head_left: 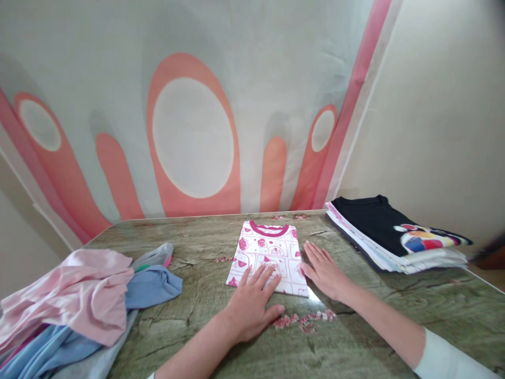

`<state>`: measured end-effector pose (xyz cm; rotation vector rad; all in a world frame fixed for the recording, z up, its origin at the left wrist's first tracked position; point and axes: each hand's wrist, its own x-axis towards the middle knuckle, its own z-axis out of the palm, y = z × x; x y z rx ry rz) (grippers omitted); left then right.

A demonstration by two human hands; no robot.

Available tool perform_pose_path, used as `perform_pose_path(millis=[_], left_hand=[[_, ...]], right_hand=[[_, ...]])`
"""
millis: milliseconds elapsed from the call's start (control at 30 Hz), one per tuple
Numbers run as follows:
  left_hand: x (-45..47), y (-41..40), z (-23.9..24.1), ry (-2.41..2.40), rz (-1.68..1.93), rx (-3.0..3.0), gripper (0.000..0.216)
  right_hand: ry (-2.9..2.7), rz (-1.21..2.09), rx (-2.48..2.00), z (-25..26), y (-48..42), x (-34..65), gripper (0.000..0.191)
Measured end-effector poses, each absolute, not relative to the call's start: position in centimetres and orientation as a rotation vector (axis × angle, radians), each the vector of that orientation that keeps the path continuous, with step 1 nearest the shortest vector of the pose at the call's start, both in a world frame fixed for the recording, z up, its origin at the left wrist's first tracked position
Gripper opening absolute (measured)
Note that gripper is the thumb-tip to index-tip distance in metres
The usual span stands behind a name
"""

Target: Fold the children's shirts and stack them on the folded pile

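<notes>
A white T-shirt with pink print and a pink collar (272, 247) lies folded into a neat rectangle on the table, collar toward the wall. My left hand (254, 300) rests with spread fingers on the shirt's near edge, the thumb reaching onto the tabletop. Beside the shirt's right edge, my right hand (325, 271) lies flat, its thumb touching or almost touching the fabric. Neither hand grips anything.
A loose heap of pink, blue and grey clothes (90, 295) covers the table's left side. On the right stands a stack of folded shirts, a black one (371, 221) on top. The wood-patterned table (189, 326) meets a decorated backdrop (252, 95) behind.
</notes>
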<state>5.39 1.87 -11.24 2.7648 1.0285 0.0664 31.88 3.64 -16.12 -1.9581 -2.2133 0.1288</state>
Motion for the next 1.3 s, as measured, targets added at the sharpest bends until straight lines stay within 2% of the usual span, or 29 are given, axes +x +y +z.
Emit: perform_pose_path(millis=[100, 267, 367, 467, 800, 1000, 1300], left_hand=[[6.1, 0.6, -10.9, 1.039, 0.064, 2.686, 0.059], [7.7, -2.5, -10.0, 0.977, 0.038, 2.456, 0.06], [7.8, -2.5, -9.7, 1.018, 0.078, 2.376, 0.052], [7.1, -0.2, -10.4, 1.085, 0.203, 2.471, 0.043], [5.4, 10.0, -12.7, 1.005, 0.115, 2.88, 0.06], [5.7, 13.6, -13.4, 1.087, 0.16, 2.843, 0.057], [4.4, 16.8, -15.2, 1.539, 0.601, 2.553, 0.046]], right_hand=[[-2.264, 0.123, -1.794, -15.4, 2.6, 30.1, 0.068], [-2.422, 0.393, -1.568, -14.2, 0.5, 27.7, 0.062], [-2.5, 0.414, -1.474, -13.9, 0.6, 27.9, 0.06], [-2.555, 0.37, -1.407, -13.8, 1.2, 28.4, 0.062], [-2.598, 0.335, -1.388, -14.1, 1.4, 28.5, 0.064], [-2.607, 0.34, -1.406, -14.1, 1.5, 28.6, 0.065], [-2.593, 0.376, -1.394, -13.5, 1.3, 28.5, 0.063]])
